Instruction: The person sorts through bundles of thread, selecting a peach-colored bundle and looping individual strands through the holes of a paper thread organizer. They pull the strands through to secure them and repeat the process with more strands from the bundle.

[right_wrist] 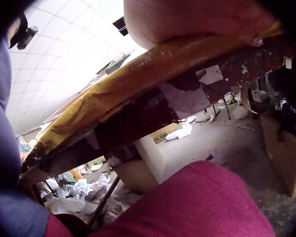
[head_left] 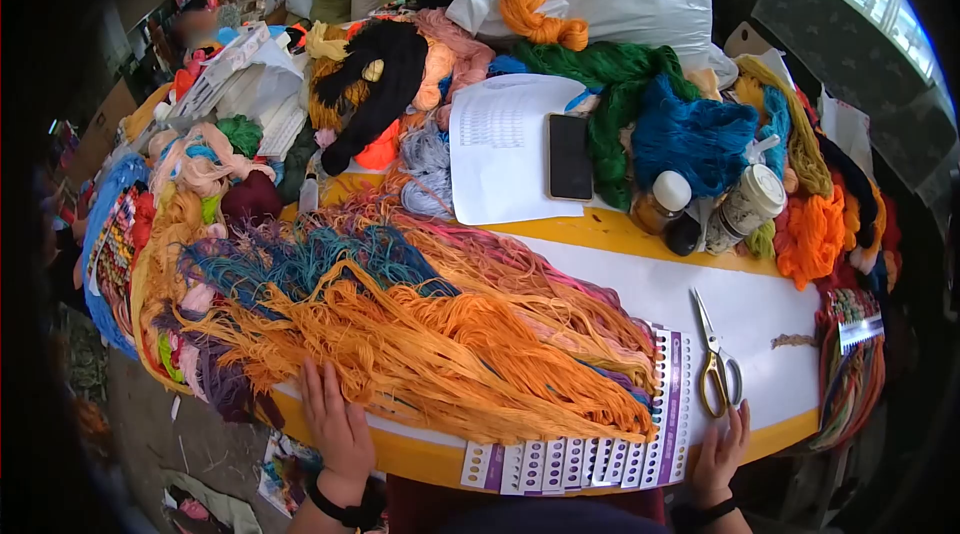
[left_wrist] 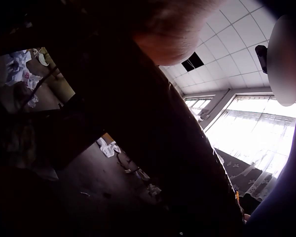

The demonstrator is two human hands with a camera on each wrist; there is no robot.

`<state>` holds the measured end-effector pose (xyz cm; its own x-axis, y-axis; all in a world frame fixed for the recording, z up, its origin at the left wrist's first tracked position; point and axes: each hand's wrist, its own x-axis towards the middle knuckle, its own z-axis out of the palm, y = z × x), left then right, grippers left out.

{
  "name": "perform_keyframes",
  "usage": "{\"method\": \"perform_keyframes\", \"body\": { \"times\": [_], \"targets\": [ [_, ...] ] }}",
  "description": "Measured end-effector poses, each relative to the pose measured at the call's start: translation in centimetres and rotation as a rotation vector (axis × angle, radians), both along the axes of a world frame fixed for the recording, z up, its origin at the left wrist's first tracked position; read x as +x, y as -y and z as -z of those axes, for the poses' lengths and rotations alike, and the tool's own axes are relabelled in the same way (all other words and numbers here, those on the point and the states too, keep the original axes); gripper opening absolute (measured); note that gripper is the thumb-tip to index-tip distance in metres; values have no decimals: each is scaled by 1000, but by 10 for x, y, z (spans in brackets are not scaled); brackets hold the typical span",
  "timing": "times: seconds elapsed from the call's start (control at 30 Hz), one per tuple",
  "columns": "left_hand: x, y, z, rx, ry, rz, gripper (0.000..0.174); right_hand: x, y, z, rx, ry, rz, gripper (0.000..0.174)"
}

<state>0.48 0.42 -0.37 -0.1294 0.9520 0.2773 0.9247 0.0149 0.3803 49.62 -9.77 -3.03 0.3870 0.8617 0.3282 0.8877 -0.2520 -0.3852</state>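
Observation:
Long orange thread (head_left: 470,354) lies spread across the table, over teal thread (head_left: 300,259) and pinkish strands. Its right end reaches a row of white and purple hole-punched cards (head_left: 672,404) at the front edge. My left hand (head_left: 340,434) rests at the near side of the orange thread with fingers straight, fingertips on the strands. At the table's front edge my right hand (head_left: 722,452) lies with relaxed fingers, just below the gold-handled scissors (head_left: 715,369), holding nothing. In the wrist views only the heel of the left hand (left_wrist: 170,44) and part of the right hand (right_wrist: 187,22) show.
A printed sheet (head_left: 500,144) carries a black phone (head_left: 570,158). A lidded cup (head_left: 745,209) and a white-capped jar (head_left: 662,202) stand behind the white surface. Heaped yarn skeins (head_left: 690,134) line the back and left; a bundle of mixed threads (head_left: 850,364) hangs at the right edge.

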Motion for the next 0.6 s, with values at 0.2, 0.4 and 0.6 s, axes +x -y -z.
{"method": "perform_keyframes", "body": {
  "times": [0.2,0.4,0.6],
  "targets": [
    [-3,3,-2,-3,-28,-9,57,-3,3,1,46,-24,-7,43],
    [-3,6,-3,-10,-56,-21,56,-6,5,0,68,-75,11,42],
    [-1,5,0,44,-73,8,52,-6,5,-1,87,-61,13,45]
  ]
}}
